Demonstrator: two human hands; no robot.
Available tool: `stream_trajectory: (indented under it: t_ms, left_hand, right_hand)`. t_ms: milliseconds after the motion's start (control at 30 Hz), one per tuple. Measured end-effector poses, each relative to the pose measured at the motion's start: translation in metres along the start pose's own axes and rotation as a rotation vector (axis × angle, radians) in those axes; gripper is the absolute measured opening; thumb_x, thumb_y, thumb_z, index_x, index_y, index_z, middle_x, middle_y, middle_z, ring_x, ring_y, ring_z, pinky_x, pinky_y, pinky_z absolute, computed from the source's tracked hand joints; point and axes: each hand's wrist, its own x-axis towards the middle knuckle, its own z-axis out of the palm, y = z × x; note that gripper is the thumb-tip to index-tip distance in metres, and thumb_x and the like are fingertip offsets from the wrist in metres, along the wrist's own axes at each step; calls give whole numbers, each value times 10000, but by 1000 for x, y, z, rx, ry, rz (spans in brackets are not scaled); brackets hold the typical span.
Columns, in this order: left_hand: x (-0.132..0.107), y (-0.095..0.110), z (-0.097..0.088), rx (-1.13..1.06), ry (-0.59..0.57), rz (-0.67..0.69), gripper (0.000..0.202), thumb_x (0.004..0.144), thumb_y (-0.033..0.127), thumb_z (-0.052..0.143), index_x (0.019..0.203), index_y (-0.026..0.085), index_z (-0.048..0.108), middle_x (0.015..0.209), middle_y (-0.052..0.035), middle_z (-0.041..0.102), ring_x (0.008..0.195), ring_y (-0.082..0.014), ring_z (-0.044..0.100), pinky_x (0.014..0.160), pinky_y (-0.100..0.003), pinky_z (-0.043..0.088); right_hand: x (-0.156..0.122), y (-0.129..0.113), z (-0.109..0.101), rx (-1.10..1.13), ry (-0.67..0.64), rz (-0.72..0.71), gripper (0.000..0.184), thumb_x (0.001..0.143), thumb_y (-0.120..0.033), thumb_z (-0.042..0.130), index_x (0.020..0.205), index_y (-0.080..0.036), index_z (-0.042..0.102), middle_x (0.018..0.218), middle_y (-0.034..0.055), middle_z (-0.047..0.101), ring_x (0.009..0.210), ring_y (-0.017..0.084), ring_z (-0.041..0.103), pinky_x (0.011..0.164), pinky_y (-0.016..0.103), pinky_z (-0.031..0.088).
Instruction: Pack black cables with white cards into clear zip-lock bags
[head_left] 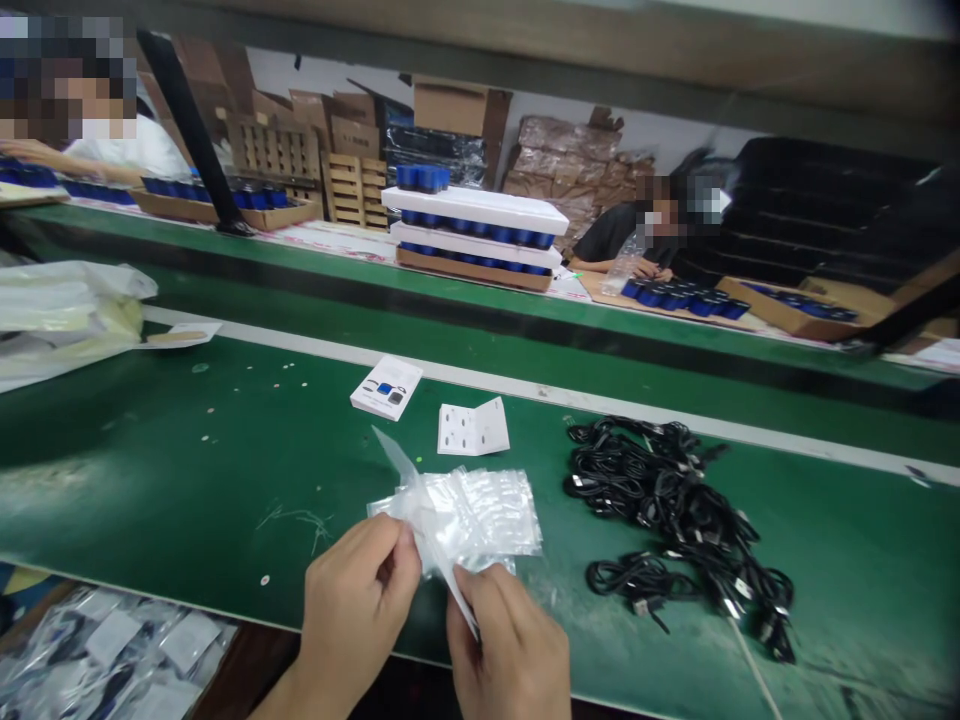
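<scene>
Both of my hands pinch a small clear plastic bag [442, 540] above a loose stack of the same clear bags [487, 505] on the green table [187, 470]. My left hand [356, 600] is closed on the bag's left side. My right hand [510, 645] is closed on its lower edge. Beyond the bags lie a white sticker sheet [473, 428] and a small white printed booklet [386, 387]. A pile of coiled black cables [675, 510] lies to the right, apart from my hands.
White plastic bags [64, 315] are heaped at the left edge. Below the table's near edge sits a bin of packed bags [112, 650]. Across the belt are stacked white trays with blue parts [476, 230]. Two other people work on the far side.
</scene>
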Motion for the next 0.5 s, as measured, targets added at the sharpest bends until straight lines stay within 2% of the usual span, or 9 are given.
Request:
stream_trajectory:
  t_ms: [167,267,367,400,433,500]
  left_hand:
    - [-4,3,5,-11,-96,188,348,862,144,444,517,192,452,482,41,448,461,-100,446,484,-223,339]
    - [-8,2,7,-23,-139,250,313,872,153,426,573,193,507,523,26,493,500,-120,482,495,-228,365]
    - [-10,-2,6,-16,-182,258,278,880,156,410,635,187,538,612,10,515,544,-118,517,503,-215,392]
    - [-11,-3,5,-16,-207,253,268,878,157,413,644,185,539,649,7,506,549,-109,516,500,-206,396]
    - [-13,-4,4,-19,-232,241,258,874,154,416,646,183,534,689,4,491,555,-100,511,501,-199,400]
    - [-17,-2,2,-52,-263,206,237,862,144,421,650,180,520,762,-1,448,579,-89,495,518,-195,412]
  right_hand:
    - [4,-2,-3,-54,-89,85,220,930,-155,375,837,-206,568,647,12,600,518,173,595,479,257,393]
    - [7,0,-5,-28,-197,109,285,903,-98,334,770,-210,559,662,24,592,512,186,596,463,266,391]
    - [9,4,-15,164,-367,120,260,865,-70,367,956,-178,585,814,52,625,594,169,630,518,243,444]
    - [10,6,-19,246,-411,140,246,865,-80,390,966,-180,590,832,49,628,617,159,633,538,231,454]
    - [11,8,-22,319,-426,177,209,868,-101,417,913,-188,602,807,36,627,616,149,625,544,220,456]
    - [15,13,-26,422,-361,313,127,854,-144,496,801,-194,600,735,11,613,608,139,604,559,210,460]
